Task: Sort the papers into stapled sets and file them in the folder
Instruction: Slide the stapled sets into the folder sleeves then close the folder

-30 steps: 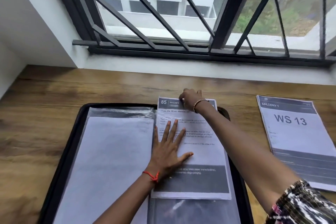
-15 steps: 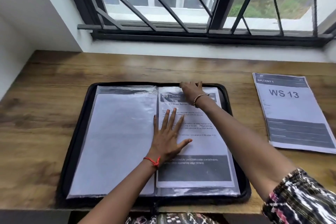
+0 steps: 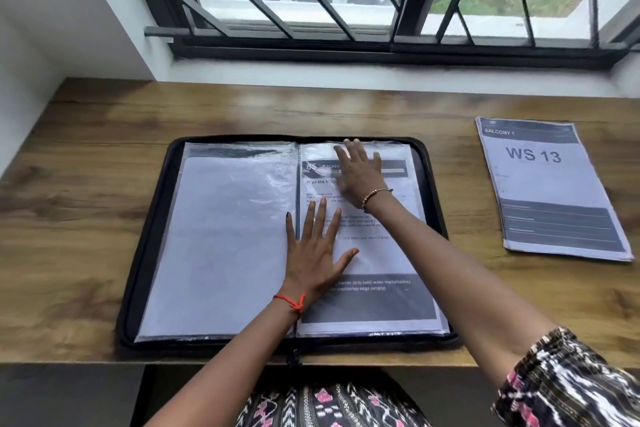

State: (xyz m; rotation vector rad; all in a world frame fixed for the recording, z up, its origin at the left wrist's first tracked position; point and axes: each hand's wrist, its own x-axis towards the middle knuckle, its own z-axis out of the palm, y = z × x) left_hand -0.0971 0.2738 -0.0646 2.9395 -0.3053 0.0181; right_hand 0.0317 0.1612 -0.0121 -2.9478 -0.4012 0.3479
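A black zip folder lies open on the wooden surface, with clear plastic sleeves on both halves. The left sleeve holds a white sheet that shows no print. Just right of the spine, the left hand lies palm down on the right sleeve, its fingers straight and spread wide, holding nothing, with a red thread round the wrist. Under it, inside the right sleeve, sits a printed sheet headed "85". The right hand reaches across to the top of that sleeve, fingers extended and flat on the plastic; it is blurred and grips nothing. Well apart, on the surface to the right, lies a stack of papers marked "WS 13".
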